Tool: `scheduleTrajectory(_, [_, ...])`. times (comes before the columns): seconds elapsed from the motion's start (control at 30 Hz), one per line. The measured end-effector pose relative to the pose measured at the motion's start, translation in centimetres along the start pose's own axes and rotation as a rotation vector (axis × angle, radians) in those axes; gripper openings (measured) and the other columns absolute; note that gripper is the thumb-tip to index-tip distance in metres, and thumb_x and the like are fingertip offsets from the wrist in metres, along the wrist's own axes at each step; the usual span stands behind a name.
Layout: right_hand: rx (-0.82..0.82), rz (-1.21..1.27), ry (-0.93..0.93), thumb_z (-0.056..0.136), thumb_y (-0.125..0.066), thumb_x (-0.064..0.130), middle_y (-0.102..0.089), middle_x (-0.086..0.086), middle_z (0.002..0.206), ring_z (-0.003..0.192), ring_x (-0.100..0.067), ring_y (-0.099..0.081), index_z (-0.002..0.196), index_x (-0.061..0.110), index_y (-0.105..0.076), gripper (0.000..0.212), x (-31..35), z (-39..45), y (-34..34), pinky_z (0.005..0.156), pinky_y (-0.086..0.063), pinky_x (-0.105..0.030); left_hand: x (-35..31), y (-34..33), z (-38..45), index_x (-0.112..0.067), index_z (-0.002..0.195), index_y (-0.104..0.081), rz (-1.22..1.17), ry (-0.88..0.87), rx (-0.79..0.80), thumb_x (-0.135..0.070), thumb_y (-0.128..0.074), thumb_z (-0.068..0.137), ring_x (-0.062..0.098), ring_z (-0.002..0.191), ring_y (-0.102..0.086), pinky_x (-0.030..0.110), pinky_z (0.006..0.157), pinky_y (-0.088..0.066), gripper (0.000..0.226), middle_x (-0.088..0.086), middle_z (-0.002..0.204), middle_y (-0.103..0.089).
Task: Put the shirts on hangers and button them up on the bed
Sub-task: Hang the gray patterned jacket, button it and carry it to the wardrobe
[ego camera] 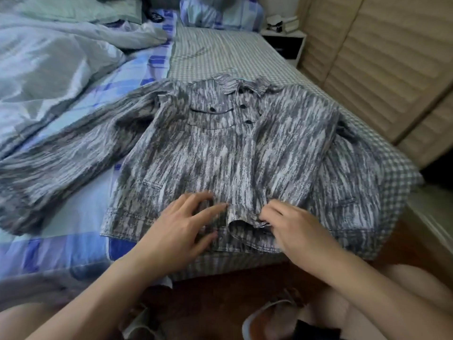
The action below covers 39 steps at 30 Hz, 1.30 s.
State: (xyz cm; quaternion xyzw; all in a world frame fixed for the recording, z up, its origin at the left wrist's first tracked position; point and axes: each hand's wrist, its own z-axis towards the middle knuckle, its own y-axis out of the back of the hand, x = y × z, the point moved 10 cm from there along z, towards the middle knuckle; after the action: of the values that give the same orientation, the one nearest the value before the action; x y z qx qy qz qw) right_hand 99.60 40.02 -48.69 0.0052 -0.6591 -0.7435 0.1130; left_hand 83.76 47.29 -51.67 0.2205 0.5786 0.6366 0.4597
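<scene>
1. The bed point(220, 52) ran away ahead of both hands, a checked sheet under the right one and a blue plaid sheet under and beyond the left; a rumpled pale duvet point(54, 60) lay far off past the left hand.
2. The shirt point(215, 153) lay flat on the bed, front up, its hem nearest the hands and its collar at the far end; one sleeve stretched out well past the left hand, the other folded down beyond the right.
3. Slatted doors point(382, 69) stood off to the right-hand side, with a small white nightstand point(284, 42) far ahead of the right hand; dark floor and slippers lay below the wrists.
4. The left hand point(181, 229) lay open, fingers spread and pressing the front panel flat just above the hem.
5. The right hand point(291, 227) pinched the lifted edge of the opposite panel at the hem, just beside the left fingertips.
6. The buttoning step seemed in hand: three dark buttons point(243, 106) near the collar looked done, the lower placket still open. Whether a hanger sat inside, I could not tell.
7. The next move likely called for finding the lowest button and its hole, lining up the two edges and pushing it through.
</scene>
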Motion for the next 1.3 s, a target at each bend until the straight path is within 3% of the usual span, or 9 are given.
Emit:
scheduleTrajectory(0.23, [-0.202, -0.088, -0.023, 0.082, -0.070, 0.004, -0.057, 0.004, 0.098, 0.087, -0.016, -0.059, 0.100, 0.016, -0.059, 0.024, 2.2, -4.1, 7.4, 0.072, -0.054, -0.030, -1.1, 0.5, 0.2, -0.036, 0.151, -0.044, 0.019, 0.017, -0.055, -0.040, -0.062, 0.096, 0.026, 0.133, -0.040, 0.050, 0.104, -0.047, 0.058, -0.001, 0.147, -0.042])
scheduleTrajectory(0.4, [0.350, -0.078, -0.281, 0.102, -0.055, 0.038, -0.049, 0.006, 0.132, 0.130, -0.017, -0.042, 0.130, 0.021, -0.054, 0.033, 0.7, -8.4, -2.7, 0.101, -0.050, -0.039, -1.9, -2.0, -1.2, -0.034, 0.149, -0.047, 0.162, -0.029, 0.107, -0.043, -0.071, 0.088, 0.035, 0.143, -0.039, 0.054, 0.114, -0.040, 0.066, 0.007, 0.154, -0.045])
scheduleTrajectory(0.5, [0.172, -0.043, -0.277, 0.105, -0.046, 0.036, -0.058, 0.011, 0.103, 0.102, -0.009, -0.056, 0.107, 0.023, -0.065, 0.023, 1.6, -6.3, -1.4, 0.086, -0.052, -0.028, -1.8, -1.0, -4.0, -0.038, 0.139, -0.058, -0.004, -0.037, 0.100, -0.039, -0.070, 0.088, 0.024, 0.141, -0.044, 0.048, 0.114, -0.042, 0.053, -0.001, 0.150, -0.049])
scheduleTrajectory(0.67, [-0.032, 0.078, -0.183, 0.105, -0.049, 0.028, -0.057, 0.011, 0.095, 0.080, -0.002, -0.052, 0.100, 0.020, -0.067, 0.020, 5.3, 3.4, 3.2, 0.070, -0.040, -0.017, 5.7, 8.0, -11.6, -0.032, 0.120, -0.070, -0.369, 0.455, -0.413, -0.019, -0.069, 0.094, 0.001, 0.114, -0.056, 0.023, 0.100, -0.043, 0.028, -0.013, 0.125, -0.057])
scheduleTrajectory(0.8, [0.088, 0.188, -0.085, 0.105, -0.050, 0.038, -0.040, 0.004, 0.153, 0.138, -0.016, -0.040, 0.148, 0.028, -0.045, 0.045, 10.4, 11.9, 0.4, 0.113, -0.034, -0.032, 15.7, 14.6, -22.5, -0.013, 0.129, -0.062, -0.328, 1.063, -0.824, -0.015, -0.070, 0.092, 0.026, 0.116, -0.055, 0.043, 0.107, -0.043, 0.038, 0.013, 0.124, -0.055])
scheduleTrajectory(0.9, [0.320, 0.098, -0.110, 0.103, -0.038, 0.058, 0.003, 0.002, 0.170, 0.156, -0.024, 0.002, 0.162, 0.034, -0.004, 0.072, 12.6, 15.1, -4.9, 0.124, -0.007, -0.046, 21.6, 15.0, -29.0, -0.010, 0.147, -0.044, -0.566, 1.453, -0.848, -0.042, -0.069, 0.088, 0.039, 0.129, -0.048, 0.047, 0.113, -0.037, 0.071, 0.023, 0.139, -0.050])
scheduleTrajectory(1.03, [0.426, -0.006, -0.103, 0.100, -0.028, 0.066, 0.030, 0.002, 0.162, 0.153, -0.028, 0.022, 0.155, 0.041, 0.021, 0.078, 13.2, 14.9, -9.1, 0.123, 0.010, -0.054, 23.9, 11.8, -28.0, -0.020, 0.147, -0.038, -1.402, 1.475, -0.837, -0.047, -0.063, 0.098, 0.033, 0.114, -0.060, 0.049, 0.105, -0.049, 0.061, 0.015, 0.123, -0.057])
scheduleTrajectory(1.2, [0.445, 0.230, -0.076, 0.100, -0.052, 0.050, 0.007, 0.013, 0.167, 0.156, -0.019, 0.001, 0.159, 0.044, -0.009, 0.073, 12.0, 14.2, -6.0, 0.126, -0.006, -0.050, 25.1, 11.7, -23.0, -0.015, 0.096, -0.058, -1.336, 1.448, -0.735, -0.031, -0.062, 0.101, 0.020, 0.054, -0.057, 0.026, 0.047, -0.050, 0.017, 0.005, 0.071, -0.055])
scheduleTrajectory(1.3, [0.409, 0.346, -0.157, 0.102, -0.053, 0.040, -0.017, 0.005, 0.167, 0.146, -0.021, -0.035, 0.155, 0.036, -0.033, 0.057, 10.5, 13.3, -3.2, 0.114, -0.039, -0.039, 26.0, 16.5, -19.6, -0.016, 0.083, -0.063, -1.067, 1.373, -0.778, -0.016, -0.065, 0.095, 0.025, 0.064, -0.072, 0.035, 0.058, -0.059, 0.013, 0.004, 0.068, -0.064])
